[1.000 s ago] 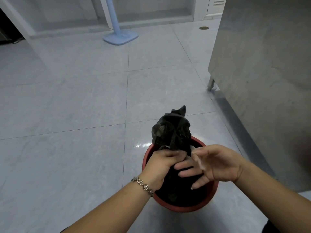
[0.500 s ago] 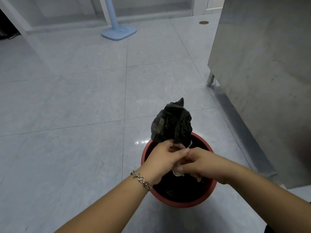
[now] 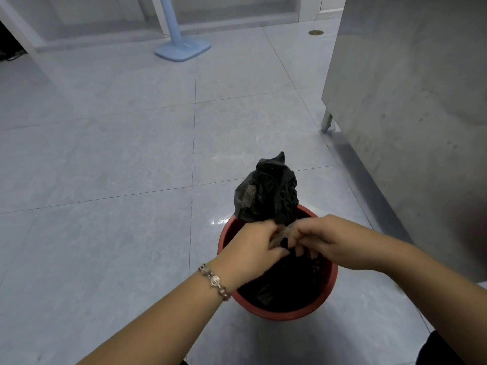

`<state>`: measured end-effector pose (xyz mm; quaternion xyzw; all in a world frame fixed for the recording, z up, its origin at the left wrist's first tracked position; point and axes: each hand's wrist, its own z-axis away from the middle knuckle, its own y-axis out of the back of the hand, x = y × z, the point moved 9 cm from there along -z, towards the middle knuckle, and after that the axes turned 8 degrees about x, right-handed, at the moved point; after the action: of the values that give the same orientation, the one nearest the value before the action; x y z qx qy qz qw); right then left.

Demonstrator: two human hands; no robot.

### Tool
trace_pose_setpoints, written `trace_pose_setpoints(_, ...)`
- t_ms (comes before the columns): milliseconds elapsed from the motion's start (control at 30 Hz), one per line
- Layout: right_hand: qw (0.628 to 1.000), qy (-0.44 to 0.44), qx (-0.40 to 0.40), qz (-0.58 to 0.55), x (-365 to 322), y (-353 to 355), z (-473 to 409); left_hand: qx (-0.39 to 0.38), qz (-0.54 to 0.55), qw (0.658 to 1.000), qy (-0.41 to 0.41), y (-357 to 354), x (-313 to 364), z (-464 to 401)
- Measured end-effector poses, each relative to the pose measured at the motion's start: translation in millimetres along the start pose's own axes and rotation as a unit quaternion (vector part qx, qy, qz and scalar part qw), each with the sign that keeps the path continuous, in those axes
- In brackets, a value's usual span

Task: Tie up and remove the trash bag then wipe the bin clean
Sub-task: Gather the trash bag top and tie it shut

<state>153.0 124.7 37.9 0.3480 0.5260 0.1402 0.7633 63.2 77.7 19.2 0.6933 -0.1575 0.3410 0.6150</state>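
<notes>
Both hands – left hand (image 3: pixel 254 242), right hand (image 3: pixel 325 241) – pinch the black trash bag's (image 3: pixel 266 192) gathered neck above the red bin (image 3: pixel 326 283). The film looks thin, soft, slippery – best held at that neck.

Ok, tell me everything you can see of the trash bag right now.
The trash bag is thin, crinkled black plastic. Its gathered top stands bunched above the red bin, leaning toward the far rim, while the rest lies inside. The left hand and right hand pinch its neck together. No finished knot is visible.
</notes>
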Motion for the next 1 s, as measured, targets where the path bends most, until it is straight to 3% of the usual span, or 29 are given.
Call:
trace_pose_setpoints(133, 0.993, 0.053, 0.105, 0.004, -10, 5, -10, 0.127, -0.105, 0.983, -0.085, 11, 21, 8)
trace_pose_setpoints(300, 0.976, 0.022, 0.201, -0.082, -4, 11, -20, 0.228, -0.134, 0.954, -0.143, 34, 28, 17)
trace_pose_setpoints(433, 0.957, -0.044, 0.183, -0.219, 10, 1, -26, 0.232, -0.124, 0.952, -0.159, 33, 24, 28)
trace_pose_setpoints(600, 0.959, -0.051, 0.166, -0.224, 12, -4, -32, 0.247, -0.145, 0.937, -0.201, 31, 33, 34)
trace_pose_setpoints(767, 0.946, -0.083, 0.215, -0.229, 23, 5, -36, 0.276, -0.162, 0.920, -0.227, 33, 35, 36)
trace_pose_setpoints(900, 0.947, -0.100, 0.215, -0.215, 28, 4, -36, 0.230, -0.152, 0.941, -0.194, 26, 27, 29)
trace_pose_setpoints(1000, 0.938, -0.102, 0.192, -0.269, 26, 1, -34, 0.166, -0.045, 0.980, -0.096, 20, 7, 18)
